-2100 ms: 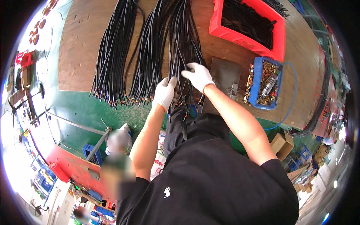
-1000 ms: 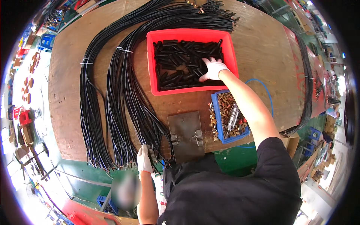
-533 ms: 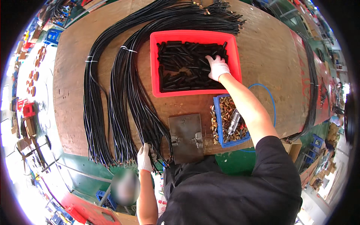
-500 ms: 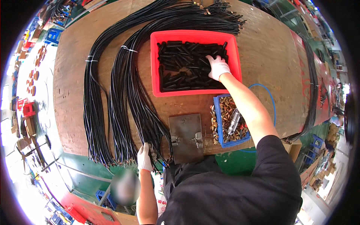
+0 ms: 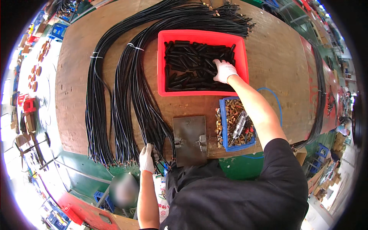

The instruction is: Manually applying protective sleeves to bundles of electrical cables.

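Observation:
My right hand, in a white glove, reaches into the right side of a red plastic tray. Its thumb and fingers curl down round a short black sleeve among many similar ones, partly hidden by the hand. By the table's near edge is my left hand, gloved too, with its fingers closed at the lower ends of a bundle of black cables. It appears to grip a cable there, though the glove covers the grasp.
A dark metal plate with two clamp-like fittings lies at the table's near edge. Right of it stands a blue bin of small brass-coloured fittings, with a silver air tool on top. More tied cable bundles lie left. A blue hose curves behind my right forearm.
The view has shifted slightly. My right hand stays among the black sleeves, its fingers a little more curled. My left hand remains at the cable ends.

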